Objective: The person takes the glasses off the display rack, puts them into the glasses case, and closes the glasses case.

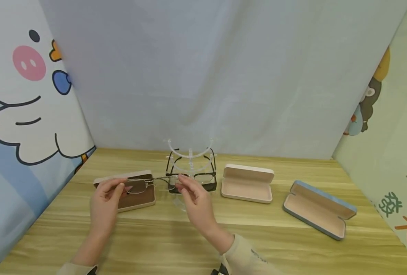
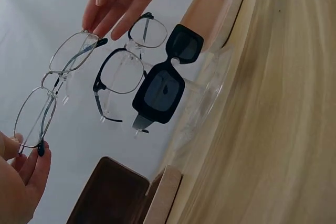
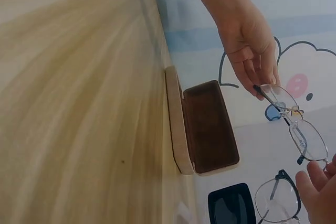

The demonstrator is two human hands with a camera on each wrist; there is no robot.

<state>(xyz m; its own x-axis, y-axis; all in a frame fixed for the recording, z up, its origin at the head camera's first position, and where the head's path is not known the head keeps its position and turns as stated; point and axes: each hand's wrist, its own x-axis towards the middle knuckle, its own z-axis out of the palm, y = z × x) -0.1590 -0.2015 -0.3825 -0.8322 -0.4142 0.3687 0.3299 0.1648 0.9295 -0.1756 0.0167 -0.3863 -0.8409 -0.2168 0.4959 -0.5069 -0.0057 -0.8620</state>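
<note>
Thin metal-rimmed eyeglasses (image 1: 136, 186) are held up above the table by both hands, one at each end. My left hand (image 1: 103, 204) pinches the left end between thumb and fingers. At the other end, my right hand (image 1: 200, 204) grips the frame by its fingertips. Both wrist views show the temples lying folded behind the lenses. Behind the right hand stands a clear display rack (image 1: 190, 154) bearing dark-rimmed eyeglasses (image 2: 98, 85) and black sunglasses (image 2: 159, 94). An open case with brown lining (image 3: 210, 127) lies behind the left hand, partly covered by it in the head view.
Right of the rack sits an open cream case (image 1: 247, 192) with pinkish lining. Farther right lies an open blue-grey case (image 1: 315, 215), set at an angle. Pale cloth (image 1: 196, 76) hangs along the wood-grain table's (image 1: 148, 240) back edge, with cartoon-printed sheets at both sides.
</note>
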